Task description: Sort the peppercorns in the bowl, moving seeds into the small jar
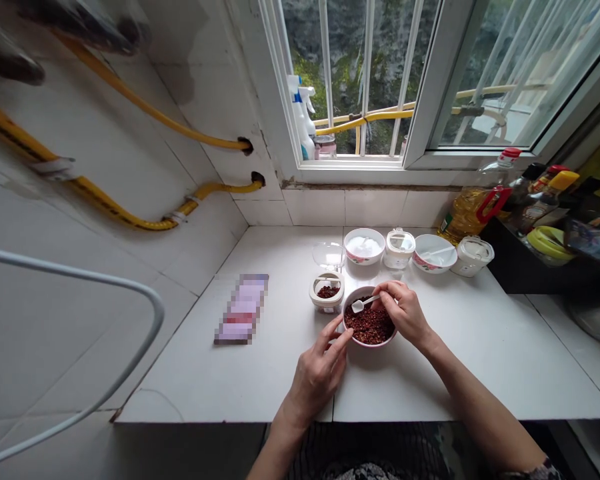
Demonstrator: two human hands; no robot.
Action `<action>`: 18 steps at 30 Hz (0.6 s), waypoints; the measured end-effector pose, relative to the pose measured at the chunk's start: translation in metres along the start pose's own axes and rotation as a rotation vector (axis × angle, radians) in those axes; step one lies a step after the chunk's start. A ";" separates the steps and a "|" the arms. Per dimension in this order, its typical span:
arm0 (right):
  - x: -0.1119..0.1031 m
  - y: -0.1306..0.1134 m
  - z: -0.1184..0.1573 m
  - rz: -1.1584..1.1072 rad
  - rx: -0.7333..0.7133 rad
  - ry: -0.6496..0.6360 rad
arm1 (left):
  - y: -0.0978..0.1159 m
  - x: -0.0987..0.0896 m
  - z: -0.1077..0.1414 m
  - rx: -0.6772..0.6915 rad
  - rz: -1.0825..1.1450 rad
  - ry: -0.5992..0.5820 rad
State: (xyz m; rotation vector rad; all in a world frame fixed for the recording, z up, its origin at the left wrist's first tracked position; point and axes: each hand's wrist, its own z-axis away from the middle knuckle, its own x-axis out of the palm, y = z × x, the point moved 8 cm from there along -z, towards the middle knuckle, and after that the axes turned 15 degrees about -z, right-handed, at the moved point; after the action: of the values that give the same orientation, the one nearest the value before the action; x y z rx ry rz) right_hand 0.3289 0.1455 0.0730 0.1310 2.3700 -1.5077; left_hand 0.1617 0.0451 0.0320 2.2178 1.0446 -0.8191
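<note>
A round bowl (371, 345) full of dark red peppercorn-like bits (373, 327) stands near the middle of the white counter. Above its contents, my right hand (400, 310) pinches the handle of a small white spoon (359, 306), whose scoop is at the bowl's upper left. My left hand (321, 367) has its fingertips against the bowl's left rim, steadying it. Just left of the bowl is an open-topped jar (326, 301) holding some of the same red bits, with a clear lid (329, 254) raised behind it.
Behind stand a bowl of white powder (365, 261), a lidded jar (399, 249), a bowl with a white spoon (434, 264) and another jar (473, 257). An oil bottle (467, 210) is at the back right. A blurred purple packet (243, 310) lies left on the counter (190, 373).
</note>
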 end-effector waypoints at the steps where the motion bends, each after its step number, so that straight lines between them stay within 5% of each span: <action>1: -0.001 0.001 0.000 -0.009 0.011 0.011 | 0.000 0.000 0.000 0.002 0.000 0.004; 8: 0.011 0.005 0.001 -0.008 -0.006 -0.057 | 0.000 0.000 0.000 0.018 -0.002 0.023; 18: -0.001 0.011 0.002 -0.265 0.142 0.046 | -0.001 0.001 0.001 0.014 -0.027 0.024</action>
State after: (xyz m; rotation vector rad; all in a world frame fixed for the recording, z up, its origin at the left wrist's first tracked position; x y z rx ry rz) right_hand 0.3329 0.1490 0.0635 -0.1225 2.3893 -1.8122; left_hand 0.1613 0.0457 0.0306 2.2345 1.0855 -0.8156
